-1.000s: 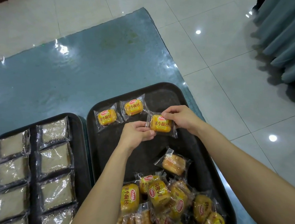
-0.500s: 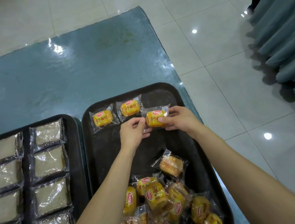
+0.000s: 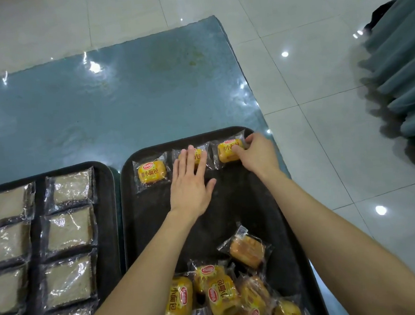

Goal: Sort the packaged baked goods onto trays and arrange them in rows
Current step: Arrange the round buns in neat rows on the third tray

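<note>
Packaged buns (image 3: 223,302) lie heaped, unsorted, at the near end of the right tray (image 3: 242,204). Farther on, the left hand (image 3: 191,183) rests flat, fingers straight, on the middle bun (image 3: 199,156). The third bun (image 3: 228,150), held aloft by both hands a moment ago, now sits in the far row, pinched by the right hand (image 3: 258,153). By my judgement, the row looks complete.

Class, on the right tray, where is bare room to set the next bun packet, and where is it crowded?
Bare: the right tray's middle band, between the far row of three bun packets and the near pile. Crowded: that pile and the full left tray.
</note>
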{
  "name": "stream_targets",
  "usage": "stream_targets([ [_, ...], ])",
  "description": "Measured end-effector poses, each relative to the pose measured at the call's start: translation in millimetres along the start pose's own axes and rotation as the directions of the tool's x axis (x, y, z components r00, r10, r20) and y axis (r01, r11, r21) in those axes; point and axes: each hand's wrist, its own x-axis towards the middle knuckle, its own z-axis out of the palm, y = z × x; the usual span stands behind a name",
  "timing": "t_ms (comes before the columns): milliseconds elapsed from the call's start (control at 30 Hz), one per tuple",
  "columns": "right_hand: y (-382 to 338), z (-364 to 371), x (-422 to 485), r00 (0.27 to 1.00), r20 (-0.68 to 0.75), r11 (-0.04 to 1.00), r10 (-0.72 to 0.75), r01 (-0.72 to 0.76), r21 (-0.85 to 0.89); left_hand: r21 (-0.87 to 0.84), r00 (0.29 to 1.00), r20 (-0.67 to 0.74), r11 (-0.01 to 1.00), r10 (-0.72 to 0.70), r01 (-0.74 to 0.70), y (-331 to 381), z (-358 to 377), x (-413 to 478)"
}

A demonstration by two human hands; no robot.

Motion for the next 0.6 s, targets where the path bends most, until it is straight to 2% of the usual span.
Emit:
stream_targets([
  [67, 1.9, -0.3, -7.2, 0.979, -0.117, 0.944, -0.169, 0.127, -0.303, 0.020, 1.000, 0.008, 1.000, -0.001, 0.001, -1.7, 5.1, 0.7],
  [133, 5.8, 2.2, -16.8, 0.911, -0.168, 0.825, -0.376, 0.246, -0.509, 0.032, 1.000, 0.001, 0.999, -0.005, 0.005, -1.1, 9.2, -0.2],
  [233, 18.1, 18.7, -27.4, 0.795, -0.070, 0.704, -0.602, 0.488, -0.516, 0.046, 1.000, -0.018, 0.999, -0.003, 0.004, 0.3, 13.9, -4.0],
  [267, 23.8, 25.6, -30.5, 0.775, -0.002, 0.661, -0.632, 0.537, -0.525, 0.051, 1.000, -0.019, 0.999, -0.004, 0.005, 1.1, 15.0, -5.0],
  [333, 35.6, 38.8, -34.4, 0.785, 0.096, 0.625, -0.612, 0.554, -0.549, 0.059, 1.000, -0.017, 0.998, -0.010, 0.011, 3.0, 17.0, -5.4],
  [600, 40.8, 48.5, -36.3, 0.806, 0.119, 0.619, -0.580, 0.530, -0.580, 0.079, 0.998, 0.020, 0.995, -0.057, 0.055, 6.5, 22.0, -0.3],
])
